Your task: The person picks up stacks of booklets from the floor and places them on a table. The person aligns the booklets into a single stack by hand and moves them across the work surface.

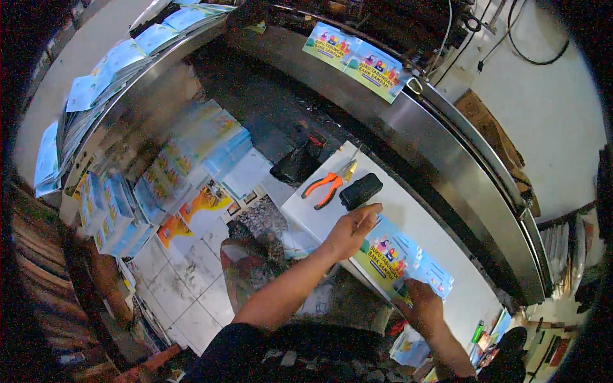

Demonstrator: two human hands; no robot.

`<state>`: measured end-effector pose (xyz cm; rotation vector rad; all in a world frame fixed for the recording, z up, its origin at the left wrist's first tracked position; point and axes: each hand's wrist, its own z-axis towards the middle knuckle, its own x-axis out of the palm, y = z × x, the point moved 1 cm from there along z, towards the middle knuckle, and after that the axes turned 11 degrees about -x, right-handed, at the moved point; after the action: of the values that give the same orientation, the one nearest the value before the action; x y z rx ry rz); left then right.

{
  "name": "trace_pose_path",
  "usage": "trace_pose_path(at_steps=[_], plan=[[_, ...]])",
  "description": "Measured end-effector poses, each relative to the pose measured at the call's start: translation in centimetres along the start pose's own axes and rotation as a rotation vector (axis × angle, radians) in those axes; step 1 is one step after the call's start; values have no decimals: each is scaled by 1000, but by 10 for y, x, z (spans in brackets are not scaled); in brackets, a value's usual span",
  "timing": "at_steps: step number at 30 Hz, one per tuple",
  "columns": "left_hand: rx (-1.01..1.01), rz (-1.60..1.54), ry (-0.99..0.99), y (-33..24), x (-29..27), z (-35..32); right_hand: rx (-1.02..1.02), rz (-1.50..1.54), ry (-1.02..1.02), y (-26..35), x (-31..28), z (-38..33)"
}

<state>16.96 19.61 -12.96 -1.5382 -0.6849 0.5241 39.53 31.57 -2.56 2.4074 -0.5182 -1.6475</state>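
A colourful booklet (pixel 383 255) with cartoon figures on its cover lies on the white tabletop (pixel 460 332) in front of me. More light blue printed sheets (pixel 431 268) fan out along its far right side. My left hand (pixel 350 233) is closed at the booklet's left end, its fingers partly hidden. At the other end my right hand (pixel 421 305) grips the near right corner, fingers curled over it. Just beyond my left hand sit a black oblong case (pixel 361 191) and orange-handled pliers (pixel 329 184).
Bundled booklets (pixel 191 147) are stacked on the left above a tiled floor (pixel 198 306). Fanned booklets (pixel 105 67) line a curved ledge at the far left. Two flat covers (pixel 357 60) rest on a metal machine edge (pixel 460 150) behind the table. A green lighter (pixel 478 331) stands at right.
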Motion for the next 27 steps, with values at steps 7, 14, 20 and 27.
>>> trace_pose_path(at_steps=[7, 14, 20, 27], plan=[[-32, 25, 26, -8, 0, -2, -97, -178, -283, -6, 57, -21], [21, 22, 5, -9, 1, -2, -117, -201, -378, 0, 53, -33], [60, -107, 16, 0, -1, 5, 22, 145, -23, -14, -16, -17], [9, -263, 12, 2, -2, 8, 42, -487, -1205, -103, -203, 0]])
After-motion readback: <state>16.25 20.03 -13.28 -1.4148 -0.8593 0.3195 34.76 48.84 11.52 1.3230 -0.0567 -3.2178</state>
